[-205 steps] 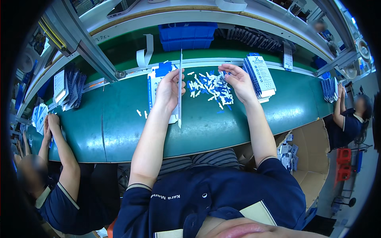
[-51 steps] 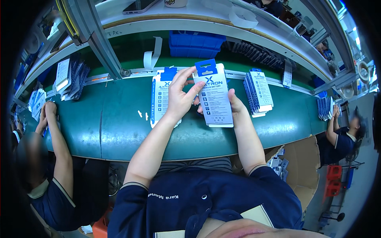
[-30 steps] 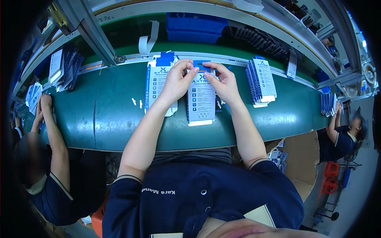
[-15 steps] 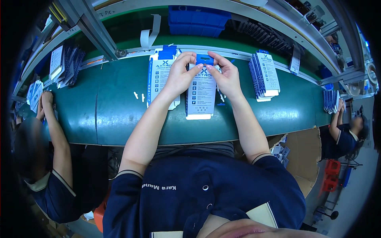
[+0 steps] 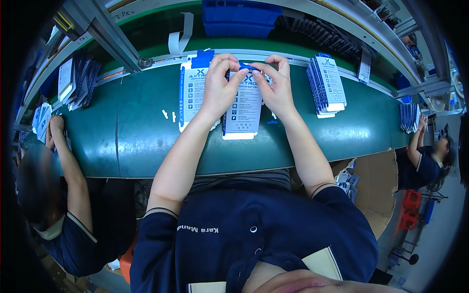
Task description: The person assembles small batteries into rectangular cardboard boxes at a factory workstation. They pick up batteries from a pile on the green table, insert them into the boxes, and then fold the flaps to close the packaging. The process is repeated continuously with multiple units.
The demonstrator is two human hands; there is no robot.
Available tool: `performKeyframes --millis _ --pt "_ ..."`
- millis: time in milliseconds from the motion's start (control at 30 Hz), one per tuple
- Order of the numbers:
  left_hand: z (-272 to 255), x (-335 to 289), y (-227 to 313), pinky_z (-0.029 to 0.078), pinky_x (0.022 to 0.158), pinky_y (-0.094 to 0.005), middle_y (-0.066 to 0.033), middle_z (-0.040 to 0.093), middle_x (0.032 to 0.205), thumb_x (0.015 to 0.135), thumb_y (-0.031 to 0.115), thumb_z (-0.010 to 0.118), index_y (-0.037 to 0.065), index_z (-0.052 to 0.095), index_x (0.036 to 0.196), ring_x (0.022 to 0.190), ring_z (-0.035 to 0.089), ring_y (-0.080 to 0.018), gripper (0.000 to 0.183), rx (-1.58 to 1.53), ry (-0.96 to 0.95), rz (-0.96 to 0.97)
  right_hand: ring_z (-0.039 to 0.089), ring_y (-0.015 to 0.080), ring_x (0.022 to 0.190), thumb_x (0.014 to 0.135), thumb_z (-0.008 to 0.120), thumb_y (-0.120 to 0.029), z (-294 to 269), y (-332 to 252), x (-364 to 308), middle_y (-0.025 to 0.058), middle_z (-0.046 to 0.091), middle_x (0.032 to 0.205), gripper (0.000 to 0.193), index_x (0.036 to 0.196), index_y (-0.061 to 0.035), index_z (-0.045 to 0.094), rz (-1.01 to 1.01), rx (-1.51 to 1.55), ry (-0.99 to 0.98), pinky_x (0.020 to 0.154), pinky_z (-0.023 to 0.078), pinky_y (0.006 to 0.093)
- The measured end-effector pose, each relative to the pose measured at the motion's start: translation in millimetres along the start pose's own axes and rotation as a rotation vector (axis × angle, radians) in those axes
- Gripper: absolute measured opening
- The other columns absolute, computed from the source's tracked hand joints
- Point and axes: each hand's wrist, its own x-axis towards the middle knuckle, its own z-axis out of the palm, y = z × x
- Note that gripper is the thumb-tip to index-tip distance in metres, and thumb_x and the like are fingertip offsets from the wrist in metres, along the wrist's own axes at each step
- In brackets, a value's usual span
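A flat white and blue cardboard box (image 5: 243, 112) lies face up in front of me on the green bench, its printed panel showing. At its far end, my left hand (image 5: 220, 90) pinches the blue hang-tab flap (image 5: 246, 66) between thumb and curled fingers. My right hand (image 5: 276, 90) grips the same flap from the other side, with the thumb on the near face. The tab looks bent, and the fingers cover part of it. Just left of the box, partly behind my left hand, is a pile of similar boxes (image 5: 192, 97).
More boxes stand in a leaning stack (image 5: 331, 85) to the right. White scraps (image 5: 173, 116) lie on the green bench (image 5: 146, 146). Beyond the metal rail sits a blue bin (image 5: 239, 19). An open carton (image 5: 373, 190) is below the bench at right. Co-workers (image 5: 73, 185) sit on both sides.
The blue tab stood flat with its hole visible; now it is bent between my fingers. My right fingers have curled inward onto it. The whole view has shifted slightly.
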Motion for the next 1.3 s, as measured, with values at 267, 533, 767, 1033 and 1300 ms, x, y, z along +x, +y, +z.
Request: performKeyframes --millis 267,533,767,1033,1300 --pt "1 1 0 0.043 0.085 -0.0303 -0.0118 0.056 0.109 0.085 0.01 0.064 0.0 0.058 0.089 0.101 0.055 -0.0196 0.012 -0.084 -0.09 -0.129 0.033 0.0348 0.127 0.084 0.061 -0.01 -2 7 1 0.0164 0.038 0.133 0.007 0.088 -0.0044 0.062 0.025 0.104 -0.093 0.103 0.029 0.043" --pt "-2 1 -10 0.038 0.093 -0.0316 -0.0115 0.057 0.111 0.088 0.014 0.057 -0.001 0.057 0.089 0.107 0.053 -0.0241 0.014 0.021 -0.215 -0.054 0.041 0.0258 0.121 0.085 0.06 -0.013 1 14 0 0.0121 0.042 0.132 0.01 0.088 -0.0036 0.063 0.199 0.416 -0.253 0.096 0.037 0.0354" --pt "-1 0 -1 0.038 0.091 -0.0305 -0.0101 0.055 0.111 0.087 0.013 0.056 -0.001 0.056 0.083 0.105 0.052 -0.0223 0.014 -0.055 -0.171 -0.026 0.045 0.0156 0.114 0.09 0.06 -0.02 3 7 0 0.0056 0.044 0.13 0.017 0.087 -0.0046 0.063 0.354 0.67 -0.331 0.093 0.038 0.0301" --pt "-3 2 -7 0.038 0.089 -0.0291 -0.0104 0.055 0.112 0.087 0.014 0.058 0.0 0.059 0.08 0.103 0.052 -0.0194 0.016 -0.115 -0.219 -0.02 0.044 0.0156 0.116 0.089 0.062 -0.018 0 9 3 0.0058 0.044 0.131 0.015 0.082 -0.0053 0.063 0.316 0.655 -0.296 0.094 0.037 0.0302" --pt "-4 3 -1 0.041 0.085 -0.0299 -0.0108 0.056 0.106 0.086 0.012 0.061 -0.001 0.058 0.075 0.098 0.054 -0.0209 0.017 -0.151 -0.165 -0.042 0.052 0.0139 0.103 0.091 0.059 -0.019 -7 6 6 0.0068 0.046 0.129 0.019 0.085 -0.0011 0.064 0.386 0.709 -0.363 0.085 0.045 0.0283"
